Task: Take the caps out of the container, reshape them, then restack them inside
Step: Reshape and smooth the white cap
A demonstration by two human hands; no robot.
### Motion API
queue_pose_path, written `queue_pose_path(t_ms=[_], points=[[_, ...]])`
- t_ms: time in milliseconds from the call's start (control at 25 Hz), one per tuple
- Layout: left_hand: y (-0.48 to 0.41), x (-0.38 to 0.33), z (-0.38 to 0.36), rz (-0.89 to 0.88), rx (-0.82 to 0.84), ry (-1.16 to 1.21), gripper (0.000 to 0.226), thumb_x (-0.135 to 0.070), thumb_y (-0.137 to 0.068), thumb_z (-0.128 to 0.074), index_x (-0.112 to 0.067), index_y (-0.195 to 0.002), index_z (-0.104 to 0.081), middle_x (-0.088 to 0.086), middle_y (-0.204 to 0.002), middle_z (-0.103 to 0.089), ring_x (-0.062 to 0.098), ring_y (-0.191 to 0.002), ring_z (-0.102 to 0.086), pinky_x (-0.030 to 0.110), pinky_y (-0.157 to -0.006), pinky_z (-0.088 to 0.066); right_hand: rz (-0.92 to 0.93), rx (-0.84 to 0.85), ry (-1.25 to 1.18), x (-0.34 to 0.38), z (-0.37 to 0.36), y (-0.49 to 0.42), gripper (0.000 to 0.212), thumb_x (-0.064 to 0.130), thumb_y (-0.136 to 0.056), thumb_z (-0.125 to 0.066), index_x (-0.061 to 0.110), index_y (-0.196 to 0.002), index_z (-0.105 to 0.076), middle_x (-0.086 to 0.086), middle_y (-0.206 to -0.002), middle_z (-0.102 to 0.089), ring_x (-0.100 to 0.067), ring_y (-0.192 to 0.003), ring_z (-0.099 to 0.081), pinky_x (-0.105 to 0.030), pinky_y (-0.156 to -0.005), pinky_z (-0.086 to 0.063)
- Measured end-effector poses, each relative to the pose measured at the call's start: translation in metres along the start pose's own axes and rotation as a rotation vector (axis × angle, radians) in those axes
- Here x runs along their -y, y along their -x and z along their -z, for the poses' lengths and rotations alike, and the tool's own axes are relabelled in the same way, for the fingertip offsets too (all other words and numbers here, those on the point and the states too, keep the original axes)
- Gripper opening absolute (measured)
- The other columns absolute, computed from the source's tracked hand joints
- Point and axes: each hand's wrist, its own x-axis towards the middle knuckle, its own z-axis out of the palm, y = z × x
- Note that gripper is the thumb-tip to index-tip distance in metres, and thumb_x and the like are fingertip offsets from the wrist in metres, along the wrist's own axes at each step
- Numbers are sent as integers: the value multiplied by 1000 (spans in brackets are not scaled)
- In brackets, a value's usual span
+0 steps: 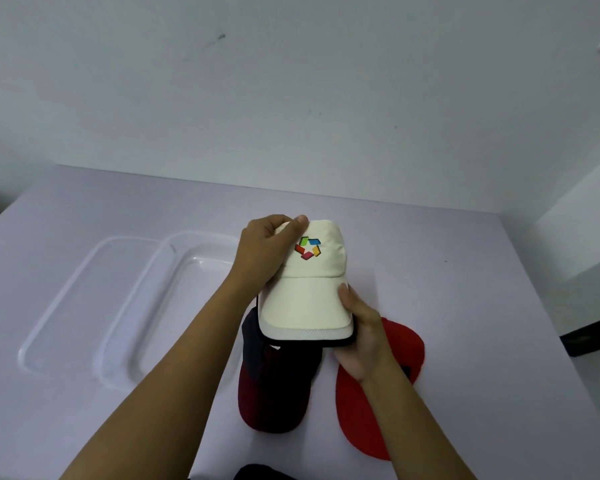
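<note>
I hold a white cap [309, 299] with a multicoloured logo above the table, brim toward me. My left hand [264, 251] grips the left side of its crown, thumb on top. My right hand [359, 327] pinches the right edge of the brim, thumb on top and fingers underneath. Below the white cap a dark navy and maroon cap [274, 382] lies on the table. A red cap [374, 403] lies to its right, partly hidden by my right forearm. A clear plastic container [174, 271] sits empty to the left.
A clear lid or second tray [66, 299] lies left of the container, overlapping it. The table is pale lilac [465, 278] and meets a white wall behind. A dark object [257, 472] peeks in at the bottom edge. A white block stands at the right.
</note>
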Motion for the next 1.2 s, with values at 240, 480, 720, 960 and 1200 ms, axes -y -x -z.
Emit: queue_pose_path(t_ms=[240,480,720,960,1200], points=[[12,12,-4,139,9,-9,43,-51,-94,-40,-28,-130,-44,-3,-125,-53,14,-108,-52,33,-86,-45,51,-131,-127,4,9,-9,89,27,-51,-87,13,-132,-52,-16,-130,-59,-36,-117,-57,-49,-95,-49],[36,44,0,535,316,754,40,-30,-91,-54,-6,-122,-60,13,-120,-67,26,-111,-64,38,-91,-54,128,-120,-37,14,4,-20,87,30,-54,-85,17,-132,-50,-11,-131,-59,-33,-118,-57,-45,-93,-52],[34,56,-11,436,302,1025,58,-25,-62,-84,0,-112,-67,21,-122,-64,31,-112,-62,44,-94,-50,1,-80,-201,5,-11,-14,72,36,-71,-74,15,-134,-49,-16,-134,-55,-35,-123,-53,-47,-95,-49],[41,54,-10,309,208,584,35,-38,-91,-45,-17,-112,-63,3,-109,-72,20,-107,-66,29,-87,-56,-28,-153,-281,1,-9,-7,45,31,-87,-53,12,-127,-56,-16,-127,-61,-31,-112,-62,-40,-81,-57],[4,44,15,-76,11,115,45,-34,-99,-38,-26,-143,-31,-10,-138,-44,4,-126,-44,13,-100,-38,-57,-122,-319,-10,-6,-4,63,30,-53,-88,14,-111,-70,-15,-117,-67,-32,-102,-67,-41,-72,-59]])
